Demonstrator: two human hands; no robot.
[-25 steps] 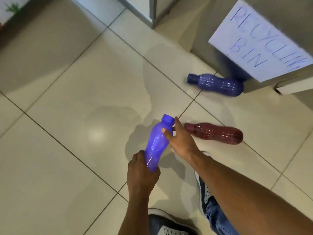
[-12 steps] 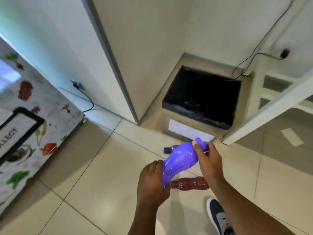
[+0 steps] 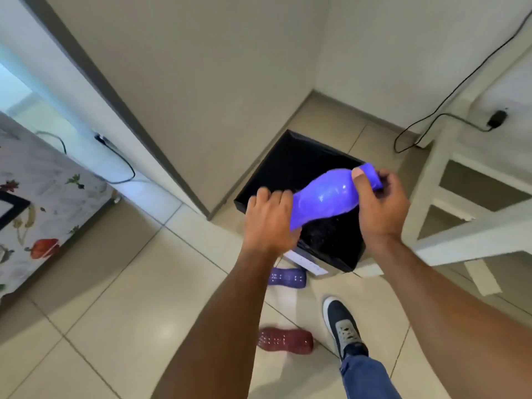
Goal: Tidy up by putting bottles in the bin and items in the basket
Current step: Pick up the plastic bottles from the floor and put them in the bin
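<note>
Here both hands hold a bright purple bottle point(image 3: 325, 197) tilted above the black-lined bin point(image 3: 290, 168). The left hand point(image 3: 269, 223) wraps the bottle's base at eight o'clock, and the right hand point(image 3: 380, 203) pinches its capped neck at two o'clock. On the floor point(image 3: 121, 298), a darker purple bottle point(image 3: 288, 277) lies just beside the bin, and a red bottle point(image 3: 285, 341) at six o'clock, near a shoe point(image 3: 342, 326).

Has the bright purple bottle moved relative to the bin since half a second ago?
Yes. The bright purple bottle, held by both hands, now hangs over the bin's black opening; earlier it was in front of the bin.
</note>
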